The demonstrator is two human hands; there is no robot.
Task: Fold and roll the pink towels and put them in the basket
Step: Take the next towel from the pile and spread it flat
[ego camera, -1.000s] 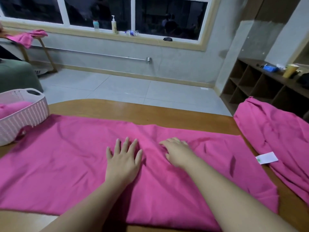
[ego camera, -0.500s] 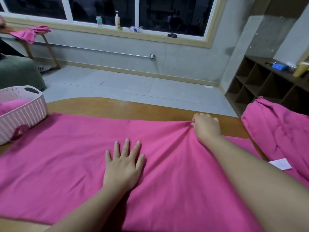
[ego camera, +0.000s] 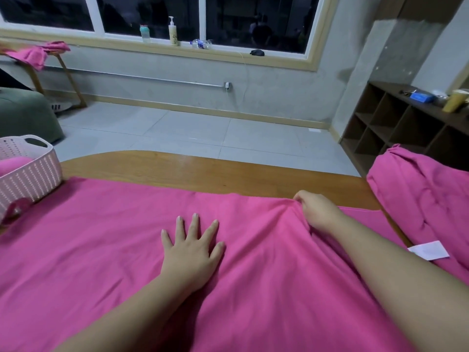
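Pink towel spread flat across the near part of the wooden table, covering most of it; its far edge runs left to right short of the table's far rim. Left hand lies palm down on the towel's middle, fingers straight and spread, pressing the cloth, gripping nothing. Right hand sits further out and to the right, at the towel's far edge, fingers curled and pinching a bunch of the fabric; creases fan out from the pinch toward the near side. White tag lies on pink cloth at the right, just beside the right forearm. Second pile of pink cloth heaped at the table's right end, crumpled, apart from the hands. Pink basket stands on the table's left end, touching the towel's left part; a rolled pink towel shows inside it. Beyond the table: tiled floor, dark cubby shelf on the right with a yellow cup and a blue box on top. Far left, pink cloth draped on a wooden stand. Windowsill at the back carries a pump bottle and a small bottle.
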